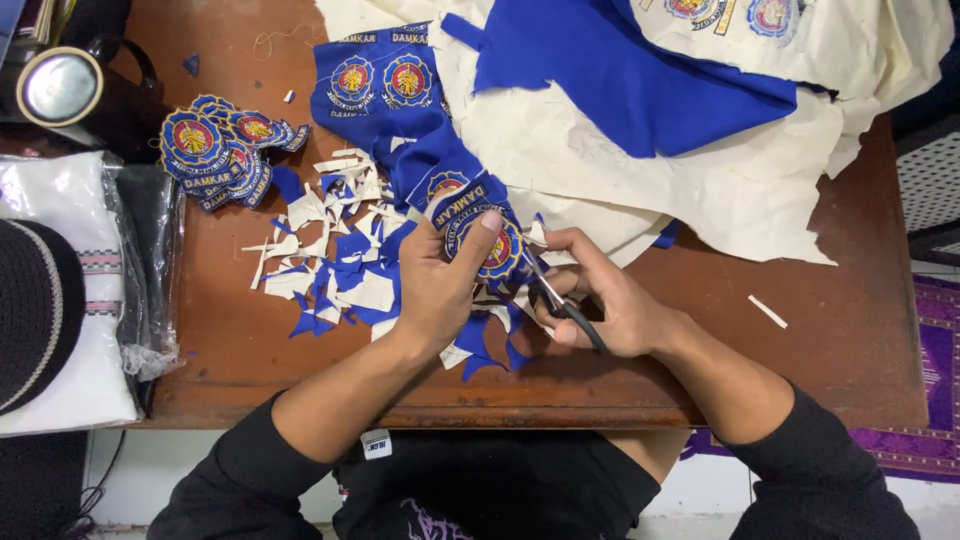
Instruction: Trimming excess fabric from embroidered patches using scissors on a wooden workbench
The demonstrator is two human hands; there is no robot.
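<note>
My left hand (440,285) grips a round embroidered patch (497,250) still joined to a strip of blue fabric (420,150); the thumb presses on its top. My right hand (600,295) holds black-handled scissors (560,300), whose blades touch the patch's right edge. Under both hands lies a heap of blue and cream fabric offcuts (340,260) on the brown wooden table (800,350).
A pile of cut-out round patches (215,150) lies at the table's left. Large cream and blue cloth sheets (680,120) cover the far side. A folded white cloth in plastic (70,290) and a dark cap (35,315) sit at left. A purple rug (935,380) is on the right.
</note>
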